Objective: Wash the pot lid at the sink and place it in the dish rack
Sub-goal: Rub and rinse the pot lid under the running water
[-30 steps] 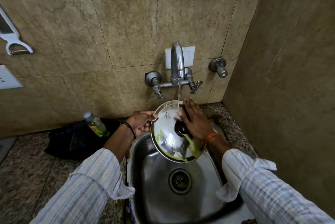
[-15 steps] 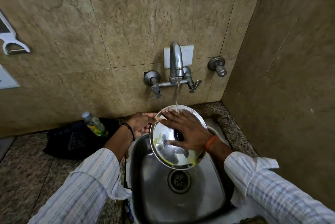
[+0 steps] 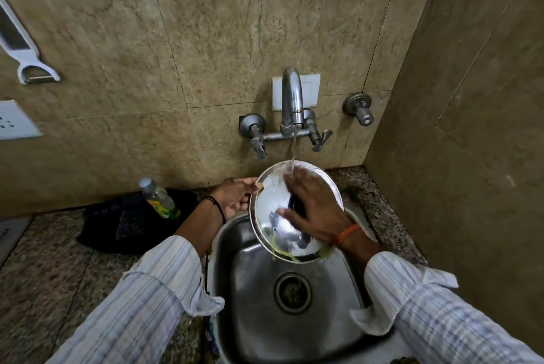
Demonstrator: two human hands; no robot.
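Closest to the camera are two striped sleeves reaching in over a steel sink, drain sitting right in the middle of the basin. Above the back half of the sink is the pot lid, shiny steel, tilted so its top faces the camera, with some yellow-green gunk along its lower rim. The left hand pinches the lid's left edge, thumb on the front and fingers curled round behind it. The right hand lies flat on the lid's face, fingers spread and mostly straight, covering most of the dark knob, not really gripping anything. It has an orange band on the wrist; the left has a black one.

A thin stream of water from the tap lands right at the right hand's fingertips near the lid's top edge.

Off to the left on the granite counter there's a small clear bottle in front of a dark cloth. On the tiled wall at far left, a white peeler hangs.
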